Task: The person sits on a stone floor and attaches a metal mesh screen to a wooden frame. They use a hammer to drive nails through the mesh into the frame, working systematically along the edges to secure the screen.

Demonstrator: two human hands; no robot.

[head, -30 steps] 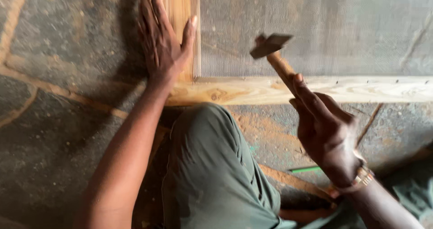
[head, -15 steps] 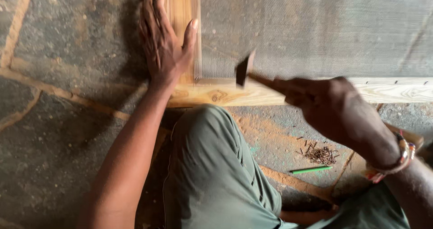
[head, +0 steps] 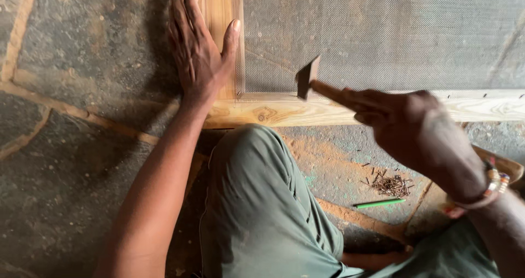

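Note:
My left hand [head: 199, 48] lies flat, fingers spread, on the upright bar of a pale wooden frame [head: 273, 113] near its corner. My right hand [head: 410, 125] grips the wooden handle of a hammer [head: 309, 80]. The dark hammer head hovers just above the lower bar of the frame, where grey wire mesh [head: 383, 34] meets the wood. A beaded bracelet [head: 489, 185] is on my right wrist.
The frame rests on a stone-paved floor [head: 71, 141]. My knee in green trousers [head: 257, 201] is bent below the frame. A small heap of nails [head: 391, 185] and a green pencil [head: 380, 203] lie on the floor to the right.
The hammer has swung down and to the left from a raised position toward the lower frame bar. My left hand has stayed pressed on the frame.

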